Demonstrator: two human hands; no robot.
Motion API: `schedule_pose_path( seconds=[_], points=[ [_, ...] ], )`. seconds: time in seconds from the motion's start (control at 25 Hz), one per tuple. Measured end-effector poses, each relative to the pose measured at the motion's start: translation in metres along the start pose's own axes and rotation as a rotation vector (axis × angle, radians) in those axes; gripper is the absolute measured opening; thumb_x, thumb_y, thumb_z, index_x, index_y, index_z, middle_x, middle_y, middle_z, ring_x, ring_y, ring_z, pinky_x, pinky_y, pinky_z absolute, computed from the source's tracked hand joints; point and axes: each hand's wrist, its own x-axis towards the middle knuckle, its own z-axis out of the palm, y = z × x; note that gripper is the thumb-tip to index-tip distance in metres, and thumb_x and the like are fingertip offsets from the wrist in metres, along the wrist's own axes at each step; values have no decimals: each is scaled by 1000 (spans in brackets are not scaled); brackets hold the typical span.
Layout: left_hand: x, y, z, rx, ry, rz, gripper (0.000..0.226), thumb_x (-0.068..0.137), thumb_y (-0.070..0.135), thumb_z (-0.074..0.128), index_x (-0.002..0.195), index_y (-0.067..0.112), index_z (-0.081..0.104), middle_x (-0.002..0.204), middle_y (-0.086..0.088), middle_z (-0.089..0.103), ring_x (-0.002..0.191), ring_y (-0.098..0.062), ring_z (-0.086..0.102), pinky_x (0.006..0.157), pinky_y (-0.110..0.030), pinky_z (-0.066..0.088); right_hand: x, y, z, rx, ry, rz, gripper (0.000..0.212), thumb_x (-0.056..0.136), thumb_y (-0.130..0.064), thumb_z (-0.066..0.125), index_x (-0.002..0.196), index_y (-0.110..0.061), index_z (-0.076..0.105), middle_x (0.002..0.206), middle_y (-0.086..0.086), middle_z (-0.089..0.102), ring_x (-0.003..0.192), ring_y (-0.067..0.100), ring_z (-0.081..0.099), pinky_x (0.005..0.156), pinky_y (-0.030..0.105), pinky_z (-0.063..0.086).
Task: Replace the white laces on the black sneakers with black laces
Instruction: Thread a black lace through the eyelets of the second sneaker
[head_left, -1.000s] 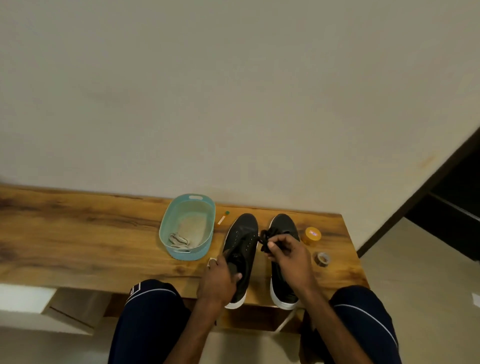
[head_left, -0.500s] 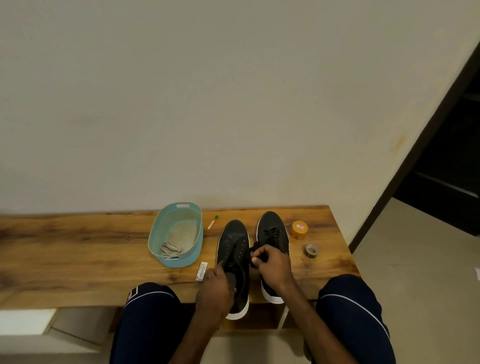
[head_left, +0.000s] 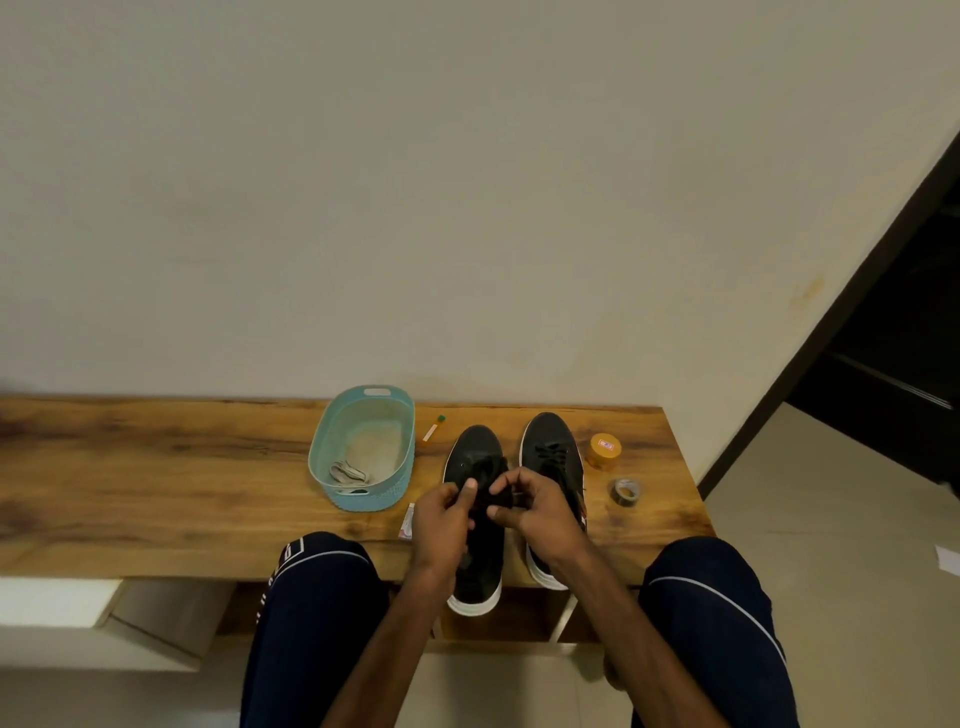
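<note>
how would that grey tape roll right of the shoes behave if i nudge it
The tape roll seems to lie flat on the bench, hole up, so a nudge would probably slide it rather than roll it. It looks small and rigid, likely light. It sits near the bench's right end, so a hard push might knock it off.

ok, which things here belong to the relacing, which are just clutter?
Job: left sneaker, right sneaker, black lace gripped by left hand and right hand, white laces in the basket.
Lying about: orange roll, grey tape roll, small stick, packet.
</note>
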Motion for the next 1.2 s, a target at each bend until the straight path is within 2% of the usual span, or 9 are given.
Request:
schedule_pose_path(
  seconds=[0.2, 0.36, 0.52, 0.6, 0.68, 0.84, 0.96, 1.12, 1.2],
  points=[
    [-3, 1, -7, -15, 52, 134, 17, 100, 20, 55, 102, 23, 72, 81, 6, 71, 62, -2, 58, 50, -13, 42, -8, -1, -5, 255, 213, 56, 16, 93, -4, 66, 108, -7, 65, 111, 12, 69, 102, 24, 69, 76, 31, 60],
    [-3, 3, -8, -123, 130, 160, 20, 101, 21, 53, 105, 16, 72, 87, -1, 69, 73, -11, 58, 57, -22, 44, -9, -1, -22, 46, 434, 80, 8, 100, -16, 57, 108, -18, 59, 100, 5, 70, 87, 19, 70, 67, 30, 58],
    [1, 9, -11, -205, 260, 214, 21, 103, 19, 50, 101, 19, 71, 79, 8, 70, 64, 1, 59, 51, -17, 46, -9, 4, -31, -355, 355, 55, 11, 102, -30, 52, 98, -23, 59, 68, -1, 69, 56, 11, 63, 52, 24, 50],
    [0, 11, -12, -231, 277, 247, 23, 103, 17, 50, 98, 27, 70, 79, 20, 71, 65, 8, 60, 51, -11, 47, -7, 1, -34, -156, 299, 77, 18, 101, -31, 56, 92, -20, 67, 61, -7, 62, 52, 6, 55, 49, 21, 45],
    [1, 10, -12, -221, 259, 261, 23, 103, 17, 49, 100, 27, 69, 80, 24, 70, 66, 10, 60, 51, -10, 47, -3, 2, -40, -134, 347, 50, 20, 100, -32, 57, 90, -20, 69, 65, -10, 62, 57, 3, 56, 54, 20, 45],
    [3, 3, -4, -88, 147, 303, 24, 104, 23, 46, 106, 21, 70, 89, 5, 70, 72, -1, 61, 59, -19, 48, -4, 6, -39, -602, 289, -46, 16, 100, -29, 57, 110, -23, 68, 84, -11, 68, 76, 0, 63, 68, 19, 50],
    [6, 1, 1, -11, 140, 369, 23, 103, 25, 47, 108, 19, 69, 92, 1, 71, 74, -3, 64, 61, -18, 51, -1, 3, -36, -656, 326, -141, 15, 98, -33, 59, 102, -25, 71, 92, -10, 64, 85, 1, 59, 73, 17, 44],
    [7, 2, 3, -9, 142, 410, 24, 104, 25, 47, 110, 16, 68, 99, 0, 72, 88, -10, 70, 73, -24, 57, 2, -12, -43, 161, 343, 12, 30, 104, -33, 48, 92, -10, 62, 71, 4, 66, 65, 18, 64, 58, 27, 52],
    [10, 2, 3, 6, 145, 392, 24, 104, 26, 46, 108, 17, 68, 100, 0, 72, 89, -12, 69, 75, -28, 57, 6, -18, -52, 228, 283, 47, 32, 105, -35, 45, 94, -10, 60, 59, 1, 58, 50, 15, 53, 44, 24, 42]
  ],
)
